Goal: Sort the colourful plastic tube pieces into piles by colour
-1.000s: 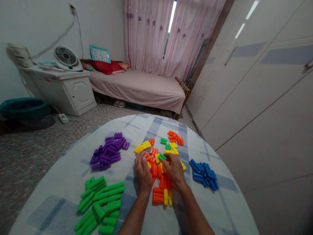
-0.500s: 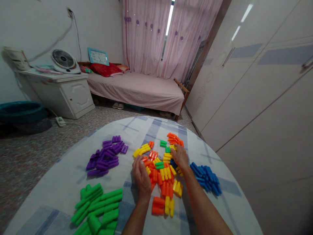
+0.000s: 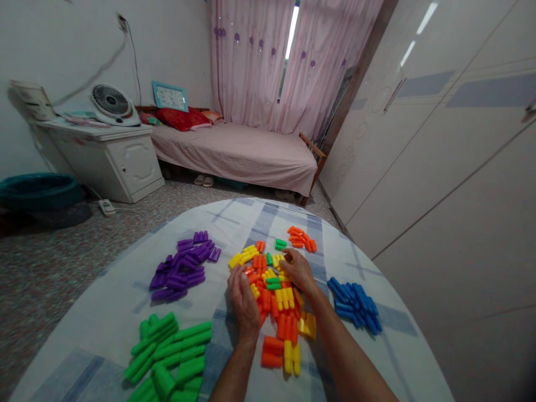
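Note:
A mixed pile of tube-shaped plastic pieces [image 3: 286,298], orange, yellow and a few green, lies mid-table. Against its left edge rests my left hand [image 3: 243,300], open, its fingers loosely curved beside orange and yellow pieces. My right hand [image 3: 298,271] is on the pile's upper right side, fingers apart and touching yellow pieces [image 3: 278,261]; what lies under the palm is hidden. Close to its fingertips are small green pieces [image 3: 280,244]. Beyond that hand sits a separate group of orange pieces [image 3: 301,238].
Purple pieces [image 3: 184,268] are heaped at left, larger green pieces [image 3: 167,357] at near left, and blue pieces [image 3: 355,304] at right. They lie on a round table with a checked cloth [image 3: 402,357]. Behind stand a bed [image 3: 238,151], a cabinet [image 3: 134,167] and a wardrobe [image 3: 439,184].
My right hand has moved left, away from the orange group, and yellow and green pieces near its fingers have shifted left into the pile. My left hand stays about where it was.

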{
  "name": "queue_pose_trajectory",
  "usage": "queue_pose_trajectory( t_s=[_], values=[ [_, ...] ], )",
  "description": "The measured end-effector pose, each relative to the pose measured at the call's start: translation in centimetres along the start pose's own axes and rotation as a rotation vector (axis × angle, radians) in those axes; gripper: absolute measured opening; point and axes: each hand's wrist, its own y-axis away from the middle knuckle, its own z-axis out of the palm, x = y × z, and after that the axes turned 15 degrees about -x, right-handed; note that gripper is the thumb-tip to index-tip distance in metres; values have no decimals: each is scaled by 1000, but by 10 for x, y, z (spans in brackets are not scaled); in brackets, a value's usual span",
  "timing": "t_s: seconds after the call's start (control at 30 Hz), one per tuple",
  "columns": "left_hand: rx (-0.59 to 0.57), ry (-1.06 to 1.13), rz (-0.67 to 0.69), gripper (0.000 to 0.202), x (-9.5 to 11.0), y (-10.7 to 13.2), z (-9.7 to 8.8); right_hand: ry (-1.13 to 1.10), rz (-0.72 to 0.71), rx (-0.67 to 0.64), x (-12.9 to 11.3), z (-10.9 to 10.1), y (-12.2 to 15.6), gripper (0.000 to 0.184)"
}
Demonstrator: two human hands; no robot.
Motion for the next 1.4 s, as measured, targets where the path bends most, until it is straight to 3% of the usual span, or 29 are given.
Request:
queue_pose_trajectory(
  t_s=[0.43,0.6,0.73,0.87,1.0,1.13,1.27,1.4],
  values=[
    [-13,3,-9,40,0,-1,0,54,-68,-54,-13,3,-2,44],
    [-20,-17,12,39,-7,-2,-1,-34,-90,19,-16,5,1,42],
    [-14,-25,23,39,-8,-3,-1,-145,-158,111,-17,4,6,28],
    [-15,-32,22,40,-8,-2,0,-261,-186,221,-15,-10,14,21],
    [-15,-37,23,40,-7,-2,0,-432,-186,302,-4,-38,52,25],
    [-15,-48,26,40,-3,-2,-1,-480,-138,54,11,-57,125,25],
    [-18,-74,43,40,-2,-2,-1,-354,-30,-144,30,-51,187,20],
    [-29,-96,37,42,-4,-2,-2,-195,42,-215,48,-30,211,20]
  ],
)
